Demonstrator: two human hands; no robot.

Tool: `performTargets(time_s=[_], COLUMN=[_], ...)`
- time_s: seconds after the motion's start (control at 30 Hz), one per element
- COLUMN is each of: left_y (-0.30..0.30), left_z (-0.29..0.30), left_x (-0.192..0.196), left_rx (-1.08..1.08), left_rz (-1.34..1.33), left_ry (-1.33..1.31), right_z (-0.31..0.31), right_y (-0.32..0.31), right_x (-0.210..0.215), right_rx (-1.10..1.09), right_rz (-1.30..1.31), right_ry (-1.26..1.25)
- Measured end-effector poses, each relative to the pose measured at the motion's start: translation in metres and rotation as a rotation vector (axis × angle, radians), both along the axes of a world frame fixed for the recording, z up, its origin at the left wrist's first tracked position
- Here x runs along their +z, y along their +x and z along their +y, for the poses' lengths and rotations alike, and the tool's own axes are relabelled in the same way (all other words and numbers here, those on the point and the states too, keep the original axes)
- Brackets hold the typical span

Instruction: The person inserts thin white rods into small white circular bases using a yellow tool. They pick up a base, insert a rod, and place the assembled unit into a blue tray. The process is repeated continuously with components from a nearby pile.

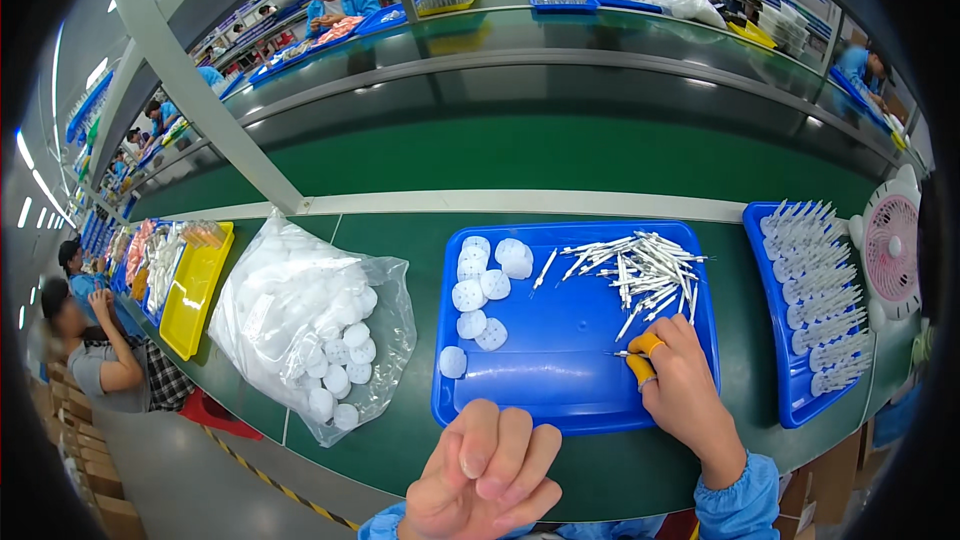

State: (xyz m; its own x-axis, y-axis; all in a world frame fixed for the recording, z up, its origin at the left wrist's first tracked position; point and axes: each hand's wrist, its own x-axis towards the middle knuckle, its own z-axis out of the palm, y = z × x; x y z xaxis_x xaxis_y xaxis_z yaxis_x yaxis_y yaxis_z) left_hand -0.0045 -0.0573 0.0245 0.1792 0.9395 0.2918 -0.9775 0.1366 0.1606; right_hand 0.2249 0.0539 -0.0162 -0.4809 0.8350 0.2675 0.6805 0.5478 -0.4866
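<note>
Pinching a white stick [620, 353], the right hand [685, 380] has loose sticks [655, 272] left; right-edge tray [790, 380] looks full; left hand [488, 475], can't tell.

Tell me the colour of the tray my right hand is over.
The tray is blue, best seen in the head view.

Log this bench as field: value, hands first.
left hand: fingers curled, in front of the tray's near edge; contents unclear
right hand: orange covers on finger and thumb, pinching a thin piece
blue tray: loose white rounded pieces left, pile of white sticks right
left side: clear plastic bag of white rounded pieces; yellow tray beyond
right side: second blue tray, filled; pink-and-white fan
</note>
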Motion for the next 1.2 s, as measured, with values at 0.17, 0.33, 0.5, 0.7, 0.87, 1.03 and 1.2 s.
performTargets(time_s=[0.17, 0.33, 0.5, 0.7, 0.87, 1.03, 1.2], left_y=[0.001, -0.002, 0.004, 0.002, 0.006, 0.010, 0.006], left_z=[0.001, 0.001, 0.003, 0.000, -0.002, -0.005, 0.008], left_x=[0.003, 0.003, 0.001, 0.005, 0.008, 0.010, -0.013], left_rx=[-0.034, -0.069, -0.061, -0.057, -0.056, -0.046, -0.109], left_rz=[0.004, 0.020, -0.037, 0.018, -0.004, -0.050, 0.231], left_ry=[0.022, 0.031, 0.049, 0.027, -0.008, -0.052, 0.075], right_z=[0.000, 0.000, -0.001, -0.001, 0.000, -0.001, 0.000], right_y=[0.000, -0.001, 0.001, -0.002, -0.001, -0.001, 0.002], right_x=[0.000, 0.000, 0.000, 0.000, -0.001, 0.001, -0.001], right_rx=[-0.002, 0.000, -0.012, -0.004, -0.004, -0.005, -0.001], right_rz=[0.009, 0.012, -0.026, 0.012, 0.007, -0.008, -0.014], right_ry=[0.011, 0.017, -0.045, 0.011, 0.008, -0.017, -0.011])
